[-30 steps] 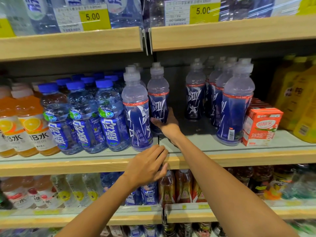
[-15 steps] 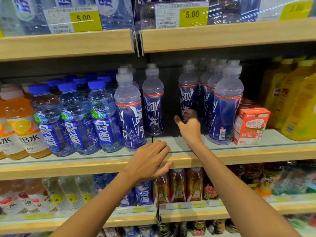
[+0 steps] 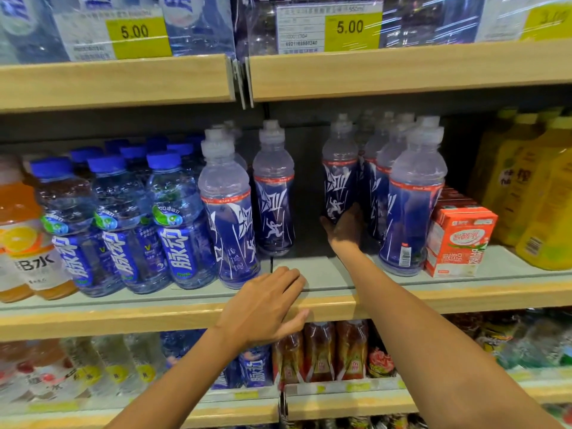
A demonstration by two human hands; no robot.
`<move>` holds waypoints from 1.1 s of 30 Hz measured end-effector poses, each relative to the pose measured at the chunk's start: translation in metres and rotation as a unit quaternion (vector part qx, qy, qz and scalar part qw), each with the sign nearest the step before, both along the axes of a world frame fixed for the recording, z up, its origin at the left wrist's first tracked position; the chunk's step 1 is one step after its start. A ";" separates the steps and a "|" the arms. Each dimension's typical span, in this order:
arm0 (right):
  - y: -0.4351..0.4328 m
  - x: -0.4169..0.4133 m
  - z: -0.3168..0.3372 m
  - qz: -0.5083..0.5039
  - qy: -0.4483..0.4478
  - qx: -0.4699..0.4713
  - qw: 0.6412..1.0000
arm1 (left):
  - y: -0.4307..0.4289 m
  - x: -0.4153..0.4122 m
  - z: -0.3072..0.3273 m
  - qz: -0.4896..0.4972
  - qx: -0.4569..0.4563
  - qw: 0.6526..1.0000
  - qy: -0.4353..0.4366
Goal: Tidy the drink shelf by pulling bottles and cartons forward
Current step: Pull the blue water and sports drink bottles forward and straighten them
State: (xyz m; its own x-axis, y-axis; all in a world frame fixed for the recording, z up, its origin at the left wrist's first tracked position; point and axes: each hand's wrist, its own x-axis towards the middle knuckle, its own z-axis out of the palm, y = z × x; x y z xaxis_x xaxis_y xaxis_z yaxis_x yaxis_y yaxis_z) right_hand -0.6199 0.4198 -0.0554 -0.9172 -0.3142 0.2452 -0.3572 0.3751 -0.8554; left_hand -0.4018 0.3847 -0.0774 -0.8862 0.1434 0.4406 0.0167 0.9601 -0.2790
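On the shelf [image 3: 328,274], right hand [image 3: 345,227] grips a blue-labelled bottle [image 3: 339,181] — left hand [image 3: 263,308] (fingers [image 3: 286,275] relaxed) rests on its edge.

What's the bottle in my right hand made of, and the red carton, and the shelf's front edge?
Held bottle: clear glossy plastic, seemingly; you see through its top, with a printed blue film sleeve. Carton: matte printed paperboard, with folded edges. Shelf edge: pale wood-look, maybe laminate.

i see clear glossy plastic on the sports bottle [image 3: 340,178] with its shiny blue film label, matt printed card on the carton [image 3: 457,243], and a smooth pale wood-look shelf edge [image 3: 123,320].
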 end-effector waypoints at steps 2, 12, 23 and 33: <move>0.000 -0.002 0.000 -0.008 0.001 -0.009 1.000 | 0.000 0.000 0.000 0.001 0.002 1.000 0.000; 0.021 0.022 -0.005 -0.008 0.017 0.015 1.000 | 0.000 -0.001 -0.001 0.003 0.002 1.000 0.013; 0.058 0.050 -0.004 0.083 0.016 -0.065 0.994 | 0.006 0.005 0.000 0.028 0.039 0.999 0.014; 0.104 0.092 0.005 0.189 0.043 -0.092 0.977 | 0.043 -0.004 0.072 -0.022 0.639 0.748 0.180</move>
